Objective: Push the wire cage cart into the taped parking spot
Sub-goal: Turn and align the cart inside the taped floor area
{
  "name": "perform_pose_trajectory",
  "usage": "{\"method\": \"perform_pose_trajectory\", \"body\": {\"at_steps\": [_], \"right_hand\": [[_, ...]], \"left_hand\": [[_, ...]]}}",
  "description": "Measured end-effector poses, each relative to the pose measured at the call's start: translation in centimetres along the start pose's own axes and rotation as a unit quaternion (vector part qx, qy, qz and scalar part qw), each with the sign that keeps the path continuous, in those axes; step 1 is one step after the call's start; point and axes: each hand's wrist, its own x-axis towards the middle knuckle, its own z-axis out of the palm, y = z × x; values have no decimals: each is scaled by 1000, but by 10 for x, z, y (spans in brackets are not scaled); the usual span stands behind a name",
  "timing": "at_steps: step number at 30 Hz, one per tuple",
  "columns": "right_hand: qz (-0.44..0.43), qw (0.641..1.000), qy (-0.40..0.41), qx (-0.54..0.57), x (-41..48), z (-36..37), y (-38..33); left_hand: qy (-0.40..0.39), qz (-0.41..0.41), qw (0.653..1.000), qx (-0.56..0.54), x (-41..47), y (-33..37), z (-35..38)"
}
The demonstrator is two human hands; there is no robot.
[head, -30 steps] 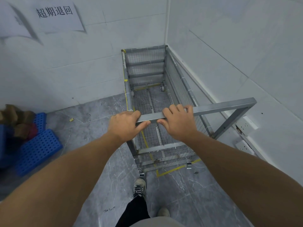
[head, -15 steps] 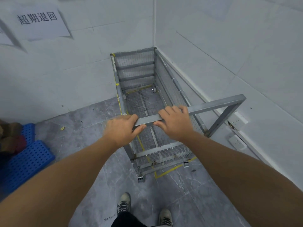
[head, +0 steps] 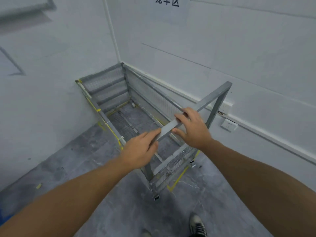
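Observation:
The grey wire cage cart [head: 109,86] stands in the corner of the room, its far end against the left wall and its long side along the right wall. Yellow floor tape [head: 177,180] runs around its base, and a near caster [head: 156,197] sits just beside the tape's corner. My left hand [head: 139,151] lies on the near end of the cart's handle bar [head: 168,128], fingers stretched along it and thumb underneath. My right hand [head: 192,128] wraps loosely over the same bar a little farther along.
White walls close in on the left and the right. Two wall sockets [head: 228,124] sit low on the right wall beside the cart's frame. Black characters [head: 166,1] are on the right wall. My shoe [head: 197,224] is on the grey marble floor [head: 71,168].
The cart has rolled deeper into the corner and turned slightly. My view has swung right, so the blue crates are gone from sight. Both hands' grip on the bar looks looser.

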Motion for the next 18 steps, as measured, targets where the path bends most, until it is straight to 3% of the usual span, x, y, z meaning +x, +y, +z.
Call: {"method": "perform_pose_trajectory", "body": {"at_steps": [4,10,18], "right_hand": [[102,989,41,100,-15,-3,-30],[304,926,95,203,-6,-3,-52],[359,901,72,230,9,7,-54]], "left_hand": [[4,5,996,-84,-1,-6,-3],[24,41,992,-120,0,-7,-1],[72,41,987,-137,6,-7,10]]}}
